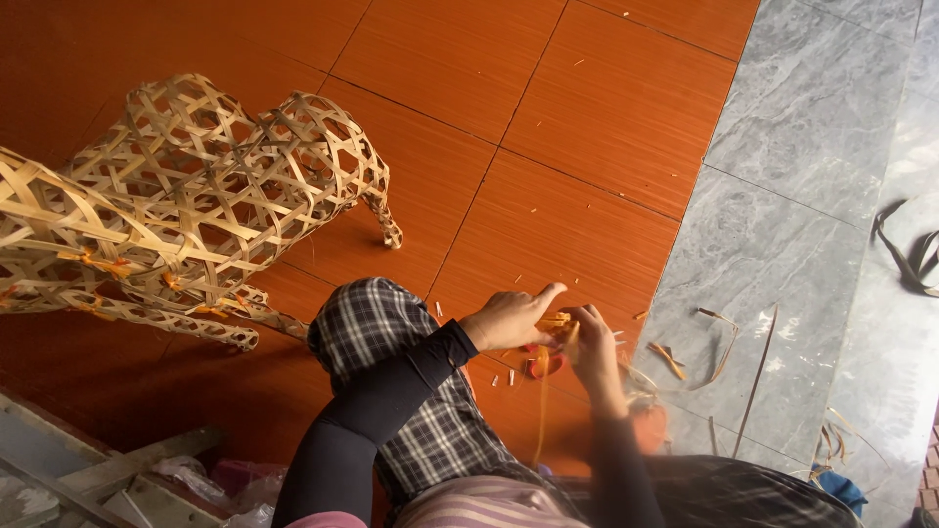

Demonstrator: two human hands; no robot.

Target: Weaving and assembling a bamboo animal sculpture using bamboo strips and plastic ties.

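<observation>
Your hands work low over your lap, and your raised knee in checked cloth point(377, 328) blocks the way to your left. Beyond it the woven bamboo frame point(196, 196) fills the upper left, its thin legs reaching down toward the knee. Ahead of your hands the orange floor tiles point(567, 127) lie open, with only small chips scattered about. To your right the grey stone floor point(812, 147) is mostly free, though loose bamboo strips point(724, 342) lie curled near your right hand point(592, 337).
</observation>
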